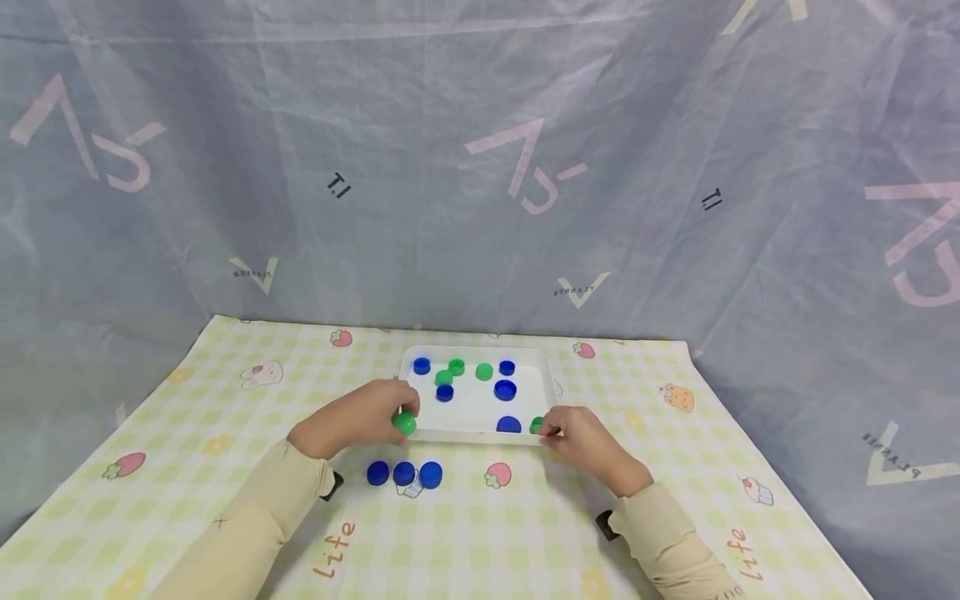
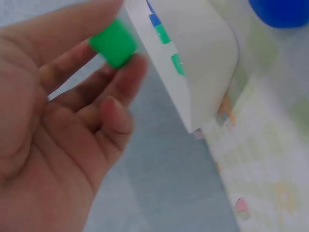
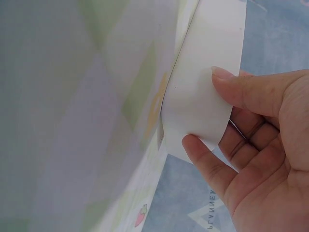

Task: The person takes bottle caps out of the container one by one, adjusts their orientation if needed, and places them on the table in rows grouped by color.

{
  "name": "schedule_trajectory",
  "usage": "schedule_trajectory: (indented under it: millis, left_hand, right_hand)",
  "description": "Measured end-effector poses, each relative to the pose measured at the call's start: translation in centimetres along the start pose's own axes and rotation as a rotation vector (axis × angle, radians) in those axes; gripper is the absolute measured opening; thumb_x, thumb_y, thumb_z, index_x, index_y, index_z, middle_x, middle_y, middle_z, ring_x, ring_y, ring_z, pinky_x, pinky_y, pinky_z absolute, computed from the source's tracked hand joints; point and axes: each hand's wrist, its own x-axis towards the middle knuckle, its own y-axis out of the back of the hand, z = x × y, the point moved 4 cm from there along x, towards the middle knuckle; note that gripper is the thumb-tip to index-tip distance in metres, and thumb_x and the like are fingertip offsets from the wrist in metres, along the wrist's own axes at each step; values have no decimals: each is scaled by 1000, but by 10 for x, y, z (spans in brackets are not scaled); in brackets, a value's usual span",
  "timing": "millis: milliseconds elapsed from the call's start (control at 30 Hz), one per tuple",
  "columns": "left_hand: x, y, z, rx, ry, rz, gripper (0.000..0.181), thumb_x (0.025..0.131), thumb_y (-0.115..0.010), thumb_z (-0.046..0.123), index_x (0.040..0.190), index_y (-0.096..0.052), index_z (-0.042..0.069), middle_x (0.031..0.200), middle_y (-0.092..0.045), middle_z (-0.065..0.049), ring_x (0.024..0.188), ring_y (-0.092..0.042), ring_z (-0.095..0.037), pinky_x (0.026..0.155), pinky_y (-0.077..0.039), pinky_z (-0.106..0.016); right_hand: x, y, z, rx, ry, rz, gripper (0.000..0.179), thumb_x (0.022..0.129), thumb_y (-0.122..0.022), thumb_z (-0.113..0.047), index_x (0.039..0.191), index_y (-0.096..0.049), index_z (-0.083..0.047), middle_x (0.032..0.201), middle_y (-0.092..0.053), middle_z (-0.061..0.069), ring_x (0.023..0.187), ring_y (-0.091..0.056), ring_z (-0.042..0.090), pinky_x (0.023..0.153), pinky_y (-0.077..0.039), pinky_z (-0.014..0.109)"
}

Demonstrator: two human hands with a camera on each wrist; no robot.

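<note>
While my left hand [image 1: 367,412] pinches a green plastic cap [image 1: 405,423] between its fingers, at the lower-left corner of the white tray [image 1: 465,437] in the head view, my right hand [image 1: 588,437] curls its fingers over the lower-right rim, beside a second green cap [image 1: 536,426]; hold on that cap, cannot tell. Step, I judge: cap transfer, direction unclear. Next move calls for a steady pinch clearing the rim.
</note>
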Motion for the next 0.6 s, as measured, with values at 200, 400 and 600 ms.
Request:
schedule_trajectory:
  millis: [200, 400, 600]
  left_hand:
    - [-24, -5, 17, 71, 60, -145, 40, 66, -94, 21, 77, -55, 17, 71, -50, 6, 66, -45, -11, 62, -40, -29]
    - [-40, -18, 25, 115, 161, -219, 42, 63, -95, 21, 74, -54, 17, 69, -50, 5, 64, -42, -12, 61, -39, -29]
    - [-48, -27, 25, 161, 182, -269, 44, 59, -97, 27, 73, -56, 18, 67, -49, 7, 62, -41, -11, 62, -39, -29]
  right_hand:
    - [-1, 1, 1, 6, -11, -4, 18, 82, -74, 6, 79, -75, -12, 80, -68, -6, 74, -64, 8, 66, -53, 24]
    - [0, 1, -1, 14, -2, -14, 16, 82, -75, 6, 81, -76, -10, 82, -70, -2, 76, -65, 10, 68, -54, 24]
    - [1, 2, -2, 15, -13, -12, 15, 83, -74, 5, 80, -75, -10, 81, -69, -3, 75, -65, 10, 66, -54, 24]
